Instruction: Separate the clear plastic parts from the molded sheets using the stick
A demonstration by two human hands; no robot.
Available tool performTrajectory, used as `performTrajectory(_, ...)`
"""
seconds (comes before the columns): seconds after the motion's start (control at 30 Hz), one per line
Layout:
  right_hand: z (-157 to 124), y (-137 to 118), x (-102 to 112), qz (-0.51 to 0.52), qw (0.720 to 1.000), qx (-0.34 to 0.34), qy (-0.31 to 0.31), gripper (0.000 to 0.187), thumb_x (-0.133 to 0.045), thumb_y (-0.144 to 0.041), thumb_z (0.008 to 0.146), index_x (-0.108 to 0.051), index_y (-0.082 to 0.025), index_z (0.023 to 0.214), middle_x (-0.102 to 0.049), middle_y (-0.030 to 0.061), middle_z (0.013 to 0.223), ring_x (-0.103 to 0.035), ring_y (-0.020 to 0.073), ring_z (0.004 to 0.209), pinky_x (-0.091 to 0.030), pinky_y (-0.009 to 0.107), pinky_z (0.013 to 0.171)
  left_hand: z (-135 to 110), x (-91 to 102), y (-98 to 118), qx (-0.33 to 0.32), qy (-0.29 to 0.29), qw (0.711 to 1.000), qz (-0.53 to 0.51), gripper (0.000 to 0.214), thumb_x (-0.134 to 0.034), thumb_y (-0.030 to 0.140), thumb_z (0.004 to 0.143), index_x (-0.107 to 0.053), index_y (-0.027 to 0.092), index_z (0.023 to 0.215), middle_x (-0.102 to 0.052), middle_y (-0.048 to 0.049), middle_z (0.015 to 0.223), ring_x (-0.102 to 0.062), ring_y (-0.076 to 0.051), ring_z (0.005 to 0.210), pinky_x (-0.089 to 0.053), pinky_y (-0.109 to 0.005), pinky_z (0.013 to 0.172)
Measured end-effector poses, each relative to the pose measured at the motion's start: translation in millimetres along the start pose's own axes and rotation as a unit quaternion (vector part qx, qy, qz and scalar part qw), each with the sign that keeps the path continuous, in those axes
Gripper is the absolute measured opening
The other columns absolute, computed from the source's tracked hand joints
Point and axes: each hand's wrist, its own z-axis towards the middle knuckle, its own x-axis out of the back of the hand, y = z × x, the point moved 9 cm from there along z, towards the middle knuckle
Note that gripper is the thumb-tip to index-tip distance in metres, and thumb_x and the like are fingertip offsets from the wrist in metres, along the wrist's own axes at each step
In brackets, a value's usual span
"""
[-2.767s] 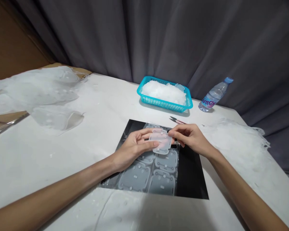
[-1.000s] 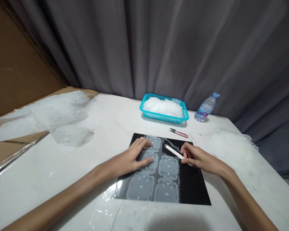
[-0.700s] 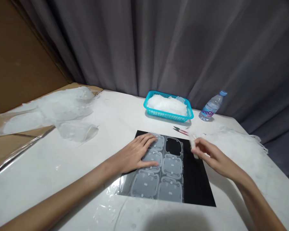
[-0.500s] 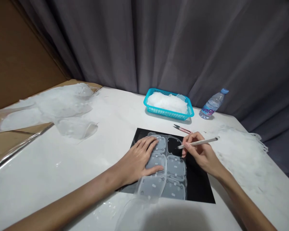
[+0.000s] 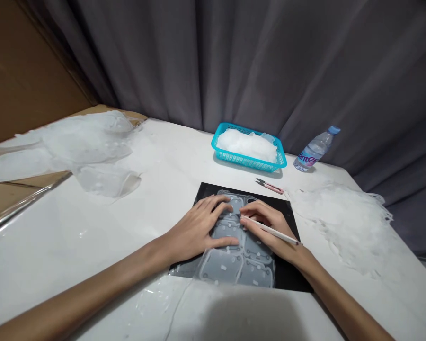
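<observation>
A translucent sheet of rounded plastic pieces (image 5: 234,265) lies on a black mat (image 5: 291,274) in front of me. My left hand (image 5: 199,227) rests flat on the sheet's left column, fingers spread. My right hand (image 5: 266,225) holds a thin white pen-like tool (image 5: 273,230) in a pinch. The tool's tip touches the sheet near the left fingertips, and its shaft points back to the right.
A turquoise basket (image 5: 248,163) of white plastic bits stands behind the mat. Small pink snips (image 5: 270,186) lie between them. A water bottle (image 5: 315,149) is at the far right. Heaps of clear scrap film lie at the left (image 5: 81,147) and right (image 5: 341,213).
A loose piece held in both hands earlier is gone. My left hand went down flat on the sheet. My right hand took up the white tool and brought it to the sheet.
</observation>
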Motion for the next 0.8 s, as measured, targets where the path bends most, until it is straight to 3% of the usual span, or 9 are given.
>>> performTrajectory(0.17, 2.8, -8.4, 1.5, -0.015, 0.999, 0.032, -0.01, 0.009, -0.07, -0.031, 0.098, -0.076, -0.025, 0.102, -0.073, 0.0057, 0.107, -0.071, 0.0203, 0.097, -0.058, 0.031, 0.084, 1.7, -0.8, -6.9, 0.02, 0.005, 1.0, -0.021, 0.055, -0.063, 0.07, 0.092, -0.064, 0.026, 0.125, -0.054, -0.0095, 0.154, -0.054, -0.035, 0.139, -0.048, -0.052, 0.112)
performTrajectory(0.37, 1.7, -20.6, -6.1, -0.041, 0.994, 0.096, -0.03, 0.007, -0.068, -0.024, 0.099, -0.075, -0.024, 0.1, -0.075, 0.0056, 0.104, -0.072, 0.0206, 0.099, -0.057, 0.035, 0.092, 0.4, -4.7, -6.4, 0.01, 0.019, 1.0, 0.004, 0.073, -0.068, 0.078, 0.082, -0.065, 0.023, 0.129, -0.051, -0.0124, 0.16, -0.05, -0.039, 0.145, -0.041, -0.056, 0.12)
performTrajectory(0.53, -0.6, -11.5, -12.2, -0.034, 0.997, 0.063, -0.036, 0.006, -0.068, -0.024, 0.098, -0.073, -0.023, 0.101, -0.073, 0.0054, 0.105, -0.072, 0.0188, 0.094, -0.059, 0.032, 0.085, 1.2, -6.6, -5.6, 0.012, 0.004, 0.999, 0.037, 0.087, -0.063, 0.085, 0.08, -0.064, 0.022, 0.138, -0.041, -0.0122, 0.167, -0.046, -0.041, 0.148, -0.039, -0.058, 0.122)
performTrajectory(0.8, -1.1, -9.8, -10.4, -0.063, 0.996, 0.058, -0.028, 0.008, -0.069, -0.03, 0.099, -0.075, -0.026, 0.096, -0.078, 0.0042, 0.101, -0.073, 0.0223, 0.095, -0.059, 0.038, 0.09, 1.7, -4.4, 1.4, -0.007, 0.009, 0.998, 0.054, 0.088, -0.056, 0.089, 0.081, -0.064, 0.022, 0.138, -0.047, -0.011, 0.164, -0.046, -0.035, 0.15, -0.026, -0.053, 0.129)
